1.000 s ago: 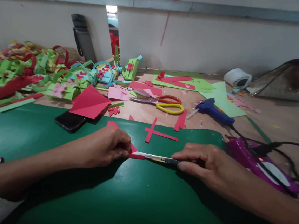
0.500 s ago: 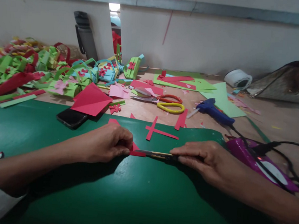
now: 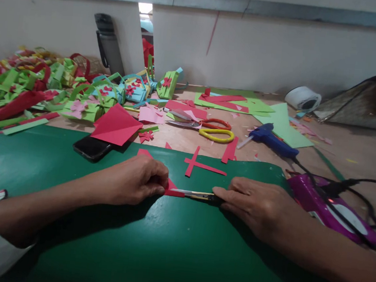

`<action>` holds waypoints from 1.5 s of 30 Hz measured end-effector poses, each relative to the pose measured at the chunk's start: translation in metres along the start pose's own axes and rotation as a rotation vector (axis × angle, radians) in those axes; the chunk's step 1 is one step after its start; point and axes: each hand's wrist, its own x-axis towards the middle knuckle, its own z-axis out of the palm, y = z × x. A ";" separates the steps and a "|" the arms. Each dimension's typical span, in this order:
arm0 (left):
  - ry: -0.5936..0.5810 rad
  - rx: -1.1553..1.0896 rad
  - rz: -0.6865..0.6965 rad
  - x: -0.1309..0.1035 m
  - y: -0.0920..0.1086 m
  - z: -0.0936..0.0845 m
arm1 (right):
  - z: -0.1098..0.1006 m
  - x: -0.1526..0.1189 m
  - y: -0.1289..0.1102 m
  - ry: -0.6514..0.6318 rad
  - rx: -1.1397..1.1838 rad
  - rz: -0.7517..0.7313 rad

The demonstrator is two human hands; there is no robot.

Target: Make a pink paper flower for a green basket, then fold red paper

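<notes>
My left hand [image 3: 144, 179] pinches a small folded piece of red paper [image 3: 171, 190] low over the green mat [image 3: 171, 246]; most of the piece is hidden by the fingers. My right hand [image 3: 251, 202] is closed on the end of a thin utility knife [image 3: 199, 195], whose blade lies along the top of the paper's lower edge. Crossed red strips [image 3: 192, 161] lie on the mat behind the knife. A black phone [image 3: 91, 148] rests beyond my left forearm, partly under a red paper square [image 3: 117, 125].
Scissors [image 3: 217, 136] with red and yellow handles lie past the mat. A blue glue gun [image 3: 272, 141] and a purple power strip [image 3: 331, 208] with black cables are at the right. Green paper baskets [image 3: 83, 109] are heaped at the left, near a dark bottle [image 3: 110, 47].
My right hand has turned slightly on the knife, its fingers more curled. The left hand keeps its pinch on the paper. The whole view has shifted slightly.
</notes>
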 end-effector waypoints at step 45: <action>0.036 0.040 0.038 -0.001 -0.001 0.002 | 0.015 -0.017 -0.029 0.121 -0.075 -0.061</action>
